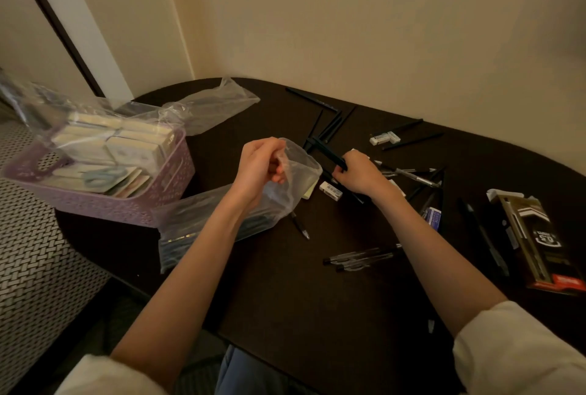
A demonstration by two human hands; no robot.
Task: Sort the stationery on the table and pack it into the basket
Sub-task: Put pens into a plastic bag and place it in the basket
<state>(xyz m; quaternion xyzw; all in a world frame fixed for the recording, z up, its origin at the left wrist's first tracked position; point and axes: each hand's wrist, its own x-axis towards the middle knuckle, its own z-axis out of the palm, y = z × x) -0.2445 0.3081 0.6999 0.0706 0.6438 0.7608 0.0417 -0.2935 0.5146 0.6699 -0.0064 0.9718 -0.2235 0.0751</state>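
My left hand pinches the open rim of a clear plastic bag and holds its mouth up above the dark table. The bag's lower part lies on the table with dark pens inside. My right hand grips a black pen just right of the bag's mouth. More black pens lie scattered behind it. White erasers rest on the table. The purple basket stands at the left, holding boxes and scissors.
Clear pens lie in front of my right forearm. A dark pen package rests at the table's right edge. Another empty plastic bag lies at the back left. A patterned surface is left of the table.
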